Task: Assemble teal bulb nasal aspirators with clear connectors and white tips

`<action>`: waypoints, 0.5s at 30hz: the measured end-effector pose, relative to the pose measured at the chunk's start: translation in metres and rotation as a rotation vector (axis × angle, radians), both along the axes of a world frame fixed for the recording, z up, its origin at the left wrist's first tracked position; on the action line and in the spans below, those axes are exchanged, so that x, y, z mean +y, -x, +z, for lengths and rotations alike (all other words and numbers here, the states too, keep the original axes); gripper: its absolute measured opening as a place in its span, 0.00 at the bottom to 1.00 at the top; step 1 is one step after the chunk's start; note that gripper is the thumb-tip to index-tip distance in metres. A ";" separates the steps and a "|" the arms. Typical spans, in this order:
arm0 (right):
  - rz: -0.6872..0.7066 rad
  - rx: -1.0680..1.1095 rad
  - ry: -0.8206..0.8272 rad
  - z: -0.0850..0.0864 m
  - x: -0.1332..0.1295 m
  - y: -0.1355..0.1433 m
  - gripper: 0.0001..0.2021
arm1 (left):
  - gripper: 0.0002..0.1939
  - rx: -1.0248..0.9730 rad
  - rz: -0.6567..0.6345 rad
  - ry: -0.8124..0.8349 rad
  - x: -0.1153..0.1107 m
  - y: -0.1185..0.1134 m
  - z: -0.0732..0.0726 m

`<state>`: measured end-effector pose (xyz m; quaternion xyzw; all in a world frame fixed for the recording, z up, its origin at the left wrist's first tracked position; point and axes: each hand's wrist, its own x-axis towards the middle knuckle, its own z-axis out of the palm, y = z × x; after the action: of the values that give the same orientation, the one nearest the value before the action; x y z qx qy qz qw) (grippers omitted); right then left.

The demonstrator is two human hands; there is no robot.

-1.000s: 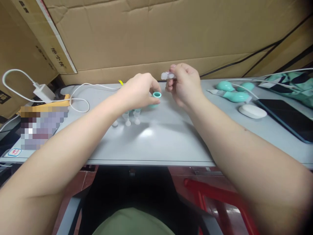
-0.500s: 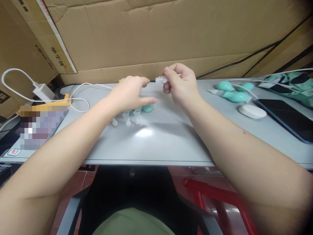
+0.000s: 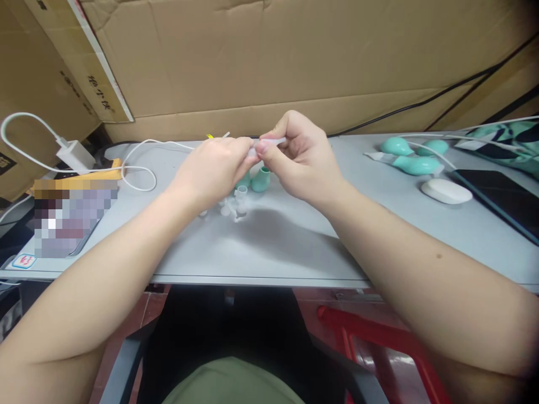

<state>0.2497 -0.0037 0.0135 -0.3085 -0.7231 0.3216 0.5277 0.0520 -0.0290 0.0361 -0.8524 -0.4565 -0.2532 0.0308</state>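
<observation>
My left hand (image 3: 219, 168) and my right hand (image 3: 301, 154) meet above the desk. Between them is a small clear plastic tube (image 3: 275, 141), mostly covered by fingers. The right thumb and forefinger pinch it, while the left fingers close around its left end. Under the left hand stand a mint-green rubber bulb (image 3: 261, 180) with its open neck upward and a second green bulb (image 3: 243, 180), partly hidden. Small clear plastic fittings (image 3: 241, 193) stand in front of them, some covered by the hand.
More green bulbs (image 3: 416, 164), a white oval case (image 3: 446, 191) and a dark phone (image 3: 501, 196) lie on the right. At left are a white charger (image 3: 76, 157), its looped cable and a blurred-out device (image 3: 76, 219). Cardboard (image 3: 295, 67) walls the back of the grey desk (image 3: 269, 258).
My left hand has moved right and closed on the plastic tube. The right hand has shifted slightly left, bringing both hands together. The view has shifted a little.
</observation>
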 end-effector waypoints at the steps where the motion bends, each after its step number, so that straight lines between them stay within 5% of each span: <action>1: -0.025 0.013 -0.059 -0.002 0.002 -0.001 0.29 | 0.18 -0.021 -0.002 -0.013 0.001 0.002 -0.001; 6: -0.101 0.082 -0.312 -0.003 0.000 -0.006 0.24 | 0.23 -0.258 0.114 -0.061 0.015 0.033 0.005; 11: 0.320 -0.544 -0.008 0.018 -0.009 -0.020 0.07 | 0.24 -0.329 0.096 -0.101 0.020 0.061 0.013; 15: 0.247 -0.962 0.146 0.028 -0.012 -0.023 0.05 | 0.20 -0.264 0.002 -0.037 0.020 0.055 0.006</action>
<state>0.2730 -0.0152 0.0414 -0.3702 -0.8912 0.2526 0.0695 -0.0033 -0.0094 0.0421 -0.8103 -0.4528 -0.3717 -0.0138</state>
